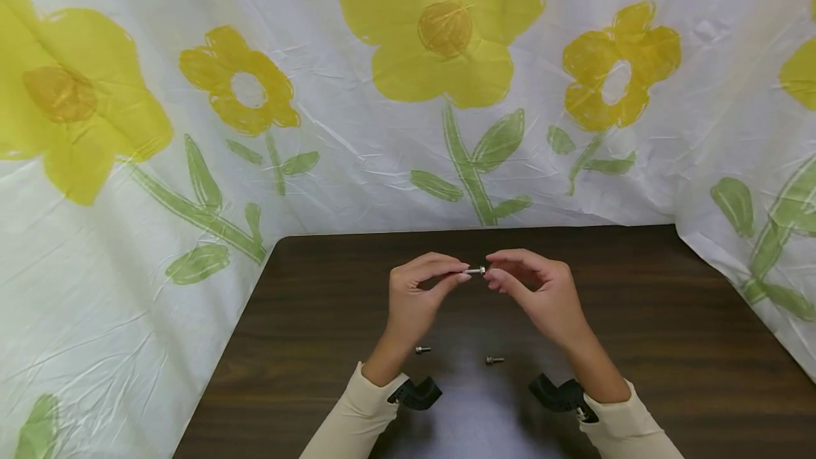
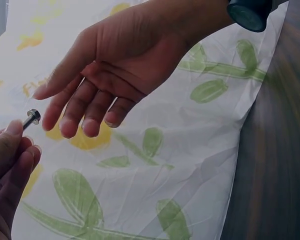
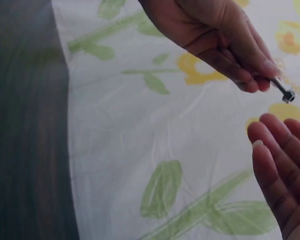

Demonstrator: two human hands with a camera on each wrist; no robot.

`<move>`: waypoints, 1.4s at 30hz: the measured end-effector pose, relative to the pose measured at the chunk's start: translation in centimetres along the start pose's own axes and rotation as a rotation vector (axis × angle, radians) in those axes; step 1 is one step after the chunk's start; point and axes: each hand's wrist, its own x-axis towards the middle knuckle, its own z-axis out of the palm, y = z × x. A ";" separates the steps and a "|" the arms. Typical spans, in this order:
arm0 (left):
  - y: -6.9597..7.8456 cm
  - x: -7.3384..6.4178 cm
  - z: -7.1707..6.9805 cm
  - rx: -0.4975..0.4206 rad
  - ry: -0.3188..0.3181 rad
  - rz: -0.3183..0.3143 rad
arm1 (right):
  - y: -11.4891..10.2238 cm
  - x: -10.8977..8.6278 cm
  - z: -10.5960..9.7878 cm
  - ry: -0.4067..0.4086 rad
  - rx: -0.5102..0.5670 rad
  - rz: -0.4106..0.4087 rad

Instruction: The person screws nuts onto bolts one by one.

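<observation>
Between thumb and fingers, my left hand pinches a small silver bolt above the dark table. The bolt lies roughly level, and its wider hexagonal end points toward my right hand. That end shows as a flanged ring in the left wrist view, where the bolt sticks out past the left fingertips. My right hand holds nothing; its thumb and fingers are loosely bent around the space beside the hexagonal end. In the right wrist view the bolt stands a little apart from the right fingertips.
Two more small bolts, a left one and a right one, lie on the dark wood-grain table nearer the body. A white flowered curtain hangs behind the table and along its sides. Black camera mounts sit at both wrists.
</observation>
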 end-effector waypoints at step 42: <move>-0.3 -0.5 0.5 -0.055 -0.018 -0.017 | 0.0 -0.1 0.1 -0.004 -0.109 -0.204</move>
